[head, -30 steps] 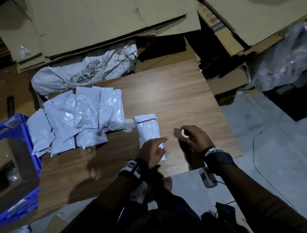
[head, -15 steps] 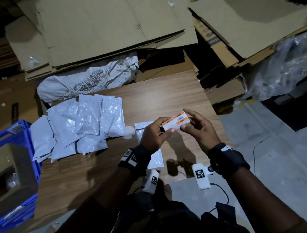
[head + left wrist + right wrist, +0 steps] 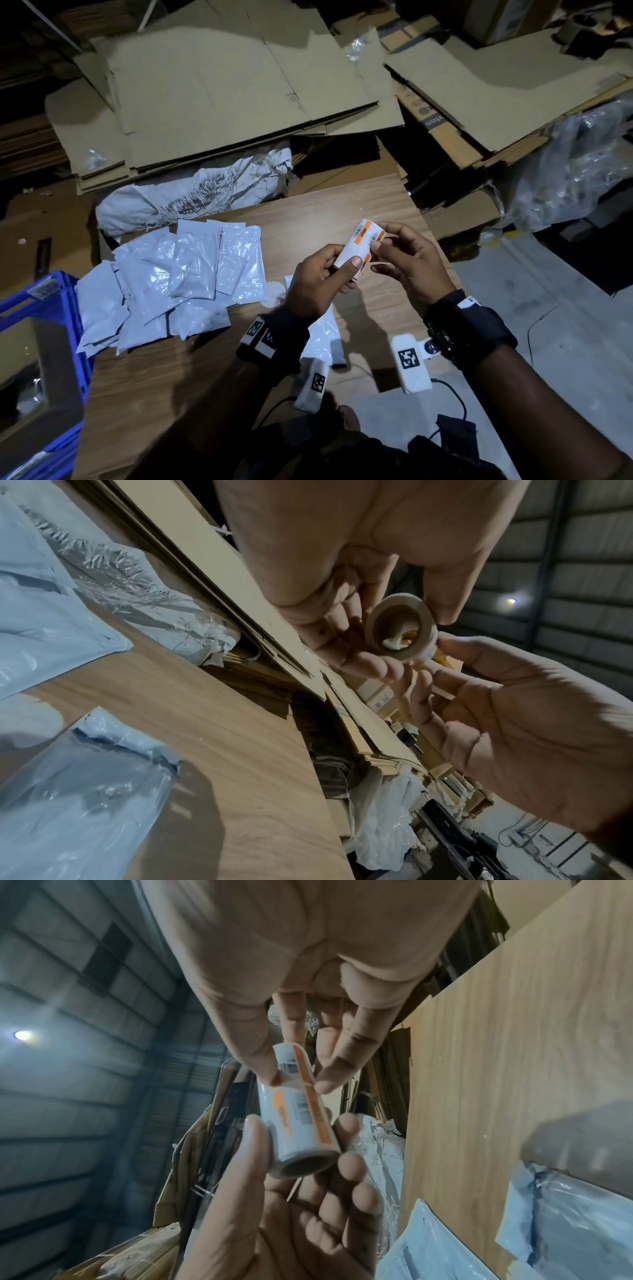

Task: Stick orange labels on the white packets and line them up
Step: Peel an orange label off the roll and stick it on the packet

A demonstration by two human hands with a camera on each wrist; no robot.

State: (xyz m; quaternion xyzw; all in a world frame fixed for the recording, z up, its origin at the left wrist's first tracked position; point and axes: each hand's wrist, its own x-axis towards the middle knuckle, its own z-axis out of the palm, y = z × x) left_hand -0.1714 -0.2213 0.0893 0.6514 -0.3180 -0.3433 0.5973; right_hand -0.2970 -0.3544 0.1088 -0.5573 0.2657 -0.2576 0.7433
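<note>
Dim storeroom; flattened cardboard sheets stacked behind wooden table. Loose heap of white packets on table's left part, overlapping, not lined up. One separate white packet flat on table under left wrist, partly hidden. Label roll, white with orange bands and barcodes, held in the air above table, between both hands. Left hand grasping roll's lower end, thumb across front, fingers curled behind. Right hand pinching roll's upper end, thumb and forefinger at label edge, other fingers loosely spread. Blue crate at table's left edge. Crumpled white sack behind packets.
</note>
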